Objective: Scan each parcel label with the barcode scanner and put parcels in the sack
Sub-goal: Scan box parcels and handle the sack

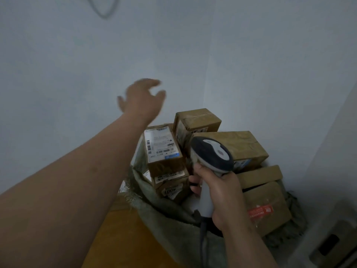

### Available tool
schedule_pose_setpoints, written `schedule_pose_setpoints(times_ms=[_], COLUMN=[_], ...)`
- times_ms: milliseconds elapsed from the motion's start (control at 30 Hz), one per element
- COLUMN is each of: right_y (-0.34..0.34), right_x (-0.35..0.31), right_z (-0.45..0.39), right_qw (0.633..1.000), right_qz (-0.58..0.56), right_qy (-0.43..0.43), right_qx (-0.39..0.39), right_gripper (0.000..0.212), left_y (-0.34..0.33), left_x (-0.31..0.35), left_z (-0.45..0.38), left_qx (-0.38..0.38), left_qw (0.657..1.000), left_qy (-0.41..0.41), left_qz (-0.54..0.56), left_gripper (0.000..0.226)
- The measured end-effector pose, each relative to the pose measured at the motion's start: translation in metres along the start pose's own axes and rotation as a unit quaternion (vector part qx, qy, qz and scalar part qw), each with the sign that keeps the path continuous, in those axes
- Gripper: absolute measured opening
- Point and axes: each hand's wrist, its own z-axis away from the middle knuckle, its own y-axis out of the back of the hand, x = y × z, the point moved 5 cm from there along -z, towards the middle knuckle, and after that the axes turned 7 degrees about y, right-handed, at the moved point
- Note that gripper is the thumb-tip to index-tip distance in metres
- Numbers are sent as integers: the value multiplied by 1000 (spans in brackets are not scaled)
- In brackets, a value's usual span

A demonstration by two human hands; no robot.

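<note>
Right hand [222, 192] grips the barcode scanner [211, 157] at lower centre. Left hand [142, 97] hovers empty, fingers spread. Sack [166, 215] already brims with parcels [164, 149]; little seems left.

A pale grey-blue wall [77, 55] fills most of the view, plain and unmarked, meeting a second wall [270, 64] of the same colour at a faint vertical corner right of centre. At the top left, a thin grey cable [105, 11] hangs against the wall in a loose loop, its upper part cut off by the frame edge. Along the bottom, left of centre, lies a patch of orange-brown wooden floor [116, 235]. At the far right edge stands a light grey panel [340, 171], with a darker metal fitting [328, 246] low in the corner, too blurred to identify.
</note>
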Motion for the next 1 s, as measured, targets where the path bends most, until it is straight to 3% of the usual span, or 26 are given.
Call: schedule_pose_setpoints(times_ms=[33,100,200,333,500,633,700,800,900,1000], right_y=[-2,-7,-21,-43,-64,-75,-82,-93,-95,-88], right_x=[1,2,7,19,33,23,17,17,20,14], right_z=[3,10,23,43,57,51,45,32,21,12], right_qw=[1000,1000,1000,999,996,988,984,979,982,983], right_qz=[2,8,17,40,90,125,149,179,173,170], right_qy=[0,5,9,6,26,84,96,81,60,52], right_qx=[5,14,10,-3,9,32,3,-50,-51,-51], right_gripper=[15,16,17,11,20,39,45,43,43,46], left_y=[18,33,21,10,-10,-37,-51,-60,-61,-47], left_x=[-19,-64,-131,-185,-218,-221,-219,-208,-197,-180], left_z=[1,14,52,107,143,152,147,134,119,97], left_qx=[35,15,-98,-178,-229,-255,-244,-241,-260,-217], left_qw=[994,956,902,871,811,730,689,679,685,714], left_qy=[55,186,345,414,492,551,573,577,562,534], left_qz=[82,225,239,196,219,314,371,384,384,397], left_gripper=[40,41,39,43,65,98,82,32,28,31])
